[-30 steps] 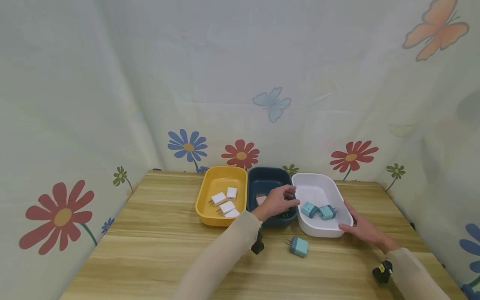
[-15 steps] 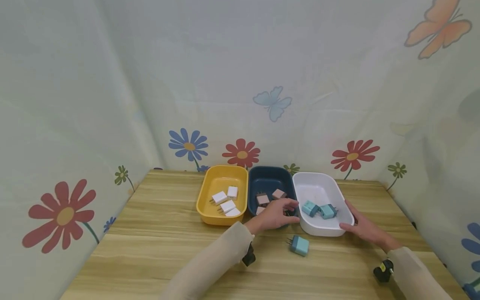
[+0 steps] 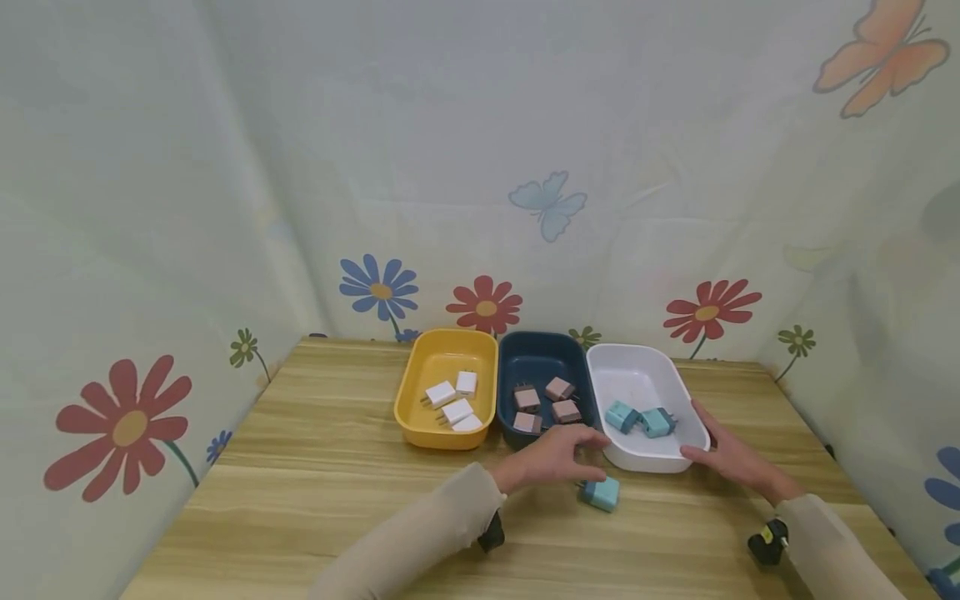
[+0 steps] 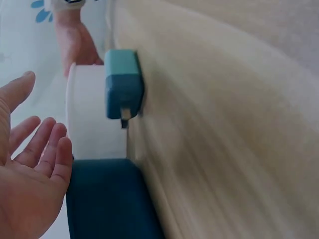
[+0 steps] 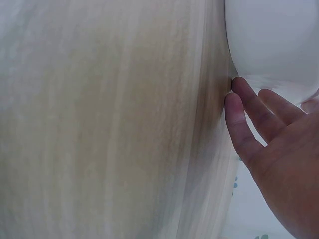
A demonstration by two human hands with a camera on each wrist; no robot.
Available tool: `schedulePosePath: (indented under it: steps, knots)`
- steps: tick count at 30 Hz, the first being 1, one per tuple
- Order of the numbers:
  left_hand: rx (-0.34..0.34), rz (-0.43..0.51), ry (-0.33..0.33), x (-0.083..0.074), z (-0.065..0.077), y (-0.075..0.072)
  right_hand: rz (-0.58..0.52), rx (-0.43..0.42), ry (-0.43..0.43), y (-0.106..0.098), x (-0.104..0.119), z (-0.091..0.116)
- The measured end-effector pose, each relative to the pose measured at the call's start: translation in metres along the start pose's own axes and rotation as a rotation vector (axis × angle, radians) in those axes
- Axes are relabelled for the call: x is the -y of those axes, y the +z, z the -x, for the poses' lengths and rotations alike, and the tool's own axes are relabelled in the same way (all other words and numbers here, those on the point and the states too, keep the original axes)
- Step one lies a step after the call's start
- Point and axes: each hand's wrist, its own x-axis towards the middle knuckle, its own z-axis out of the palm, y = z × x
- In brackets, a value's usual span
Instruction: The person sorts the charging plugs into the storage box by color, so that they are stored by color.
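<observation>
My left hand hovers just in front of the dark blue bin, thumb and fingers apart and nothing between them. Close by its fingertips, a teal plug-in charger lies on the table, prongs pointing left. The left wrist view shows the same charger beyond the spread left hand. Against the right outer side of the white bin rests my right hand, its thumb at the front corner. In the right wrist view, the right hand's fingers look nearly straight beside the bin wall. Two teal chargers lie inside the white bin.
A yellow bin with several white chargers stands left of the blue one. Several pinkish-brown chargers lie in the blue bin. The three bins stand side by side on the wooden table, before a flowered cloth backdrop.
My left hand has come out from over the blue bin and moved toward me, down to the teal charger on the table. The right hand has stayed at the white bin.
</observation>
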Motion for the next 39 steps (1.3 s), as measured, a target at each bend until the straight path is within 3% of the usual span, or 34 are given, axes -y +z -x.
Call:
schedulePosePath:
  steps: [5,13,22,39]
  knots:
    - [0.044,-0.005,-0.023,0.005,-0.002,0.012,-0.002,-0.003,-0.003,0.0,-0.001,0.0]
    - [0.091,-0.113,-0.007,0.016,-0.007,0.025,0.0,-0.004,-0.014,0.0,-0.001,0.0]
    - [0.118,-0.159,-0.028,0.017,-0.011,0.03,0.003,-0.006,-0.001,0.0,-0.002,-0.001]
    - [0.129,-0.143,-0.056,0.021,-0.011,0.033,-0.002,-0.009,-0.002,0.0,-0.004,-0.001]
